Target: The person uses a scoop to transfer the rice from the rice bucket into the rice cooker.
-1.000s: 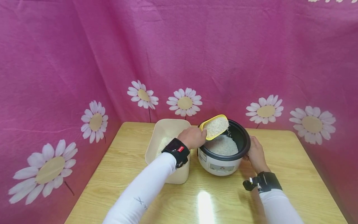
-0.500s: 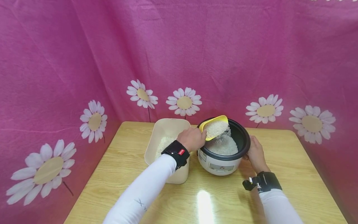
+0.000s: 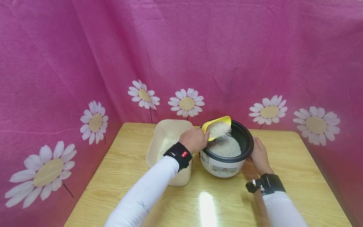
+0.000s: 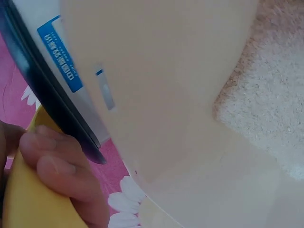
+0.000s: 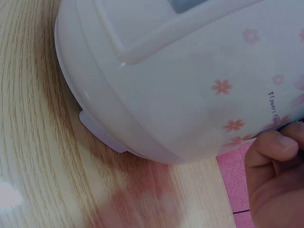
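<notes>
My left hand [image 3: 195,140] grips a yellow scoop [image 3: 227,120], tilted over the rice cooker [image 3: 224,170]. White rice spills from the scoop's lip onto a mound of rice [image 3: 228,147] inside the black inner pot. Fingers wrap the yellow scoop [image 4: 38,194] in the left wrist view. At the cooker's right side, under the dark rim, my right hand [image 3: 259,156] holds on; the right wrist view has its curled fingers against the flower-printed white wall of the cooker [image 5: 180,95]. A beige bin [image 3: 181,176] of rice stands left of the cooker, partly hidden by my left arm.
The wooden table [image 3: 289,176] is bordered at its back and sides by a pink curtain [image 3: 227,56] printed with daisies. Bin and cooker stand close side by side towards the table's back edge.
The scoop has tipped further, and its rice load has shrunk as grains fall into the pot. The mound there has grown. The right hand stays in place at the cooker's side.
</notes>
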`<state>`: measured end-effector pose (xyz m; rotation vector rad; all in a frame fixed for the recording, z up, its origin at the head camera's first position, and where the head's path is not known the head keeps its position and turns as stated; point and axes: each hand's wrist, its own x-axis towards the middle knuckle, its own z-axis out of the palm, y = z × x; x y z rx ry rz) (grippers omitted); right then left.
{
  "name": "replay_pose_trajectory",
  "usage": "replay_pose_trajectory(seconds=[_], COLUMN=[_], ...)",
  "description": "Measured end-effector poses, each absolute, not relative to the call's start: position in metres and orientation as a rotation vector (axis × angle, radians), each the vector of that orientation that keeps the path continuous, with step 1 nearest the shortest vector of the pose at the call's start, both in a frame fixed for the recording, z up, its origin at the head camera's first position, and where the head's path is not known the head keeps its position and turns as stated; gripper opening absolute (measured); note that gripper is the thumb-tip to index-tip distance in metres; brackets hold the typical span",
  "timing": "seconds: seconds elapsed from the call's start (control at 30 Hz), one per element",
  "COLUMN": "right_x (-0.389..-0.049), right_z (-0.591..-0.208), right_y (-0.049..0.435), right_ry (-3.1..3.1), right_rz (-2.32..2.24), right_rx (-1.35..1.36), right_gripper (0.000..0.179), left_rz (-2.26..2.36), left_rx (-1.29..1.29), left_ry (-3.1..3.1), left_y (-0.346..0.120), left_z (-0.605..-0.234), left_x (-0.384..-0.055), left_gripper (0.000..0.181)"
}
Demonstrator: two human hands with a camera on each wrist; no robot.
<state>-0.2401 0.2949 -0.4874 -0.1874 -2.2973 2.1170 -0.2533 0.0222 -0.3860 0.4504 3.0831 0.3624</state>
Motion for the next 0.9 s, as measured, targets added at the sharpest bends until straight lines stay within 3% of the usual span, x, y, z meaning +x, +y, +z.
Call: replay_pose_trajectory(seconds=[0.3,0.9], right_x=[-0.251,-0.25], right_z=[-0.509,-0.508], right_y=[0.303,0.302], right_ry=[-2.305,-2.328], right_rz=[2.088,2.059], right_rx=[-0.203,-0.22], right_gripper=[0.031,0.028], left_rz=[0.245,0.172], left_rx=[0.536,0.527], left_ry=[3.199,3.228], left_y=[0.026,0.027], left_z=[-0.391,-0.394], left_x=[-0.253,-0.253], left_gripper=[0.051,0.046])
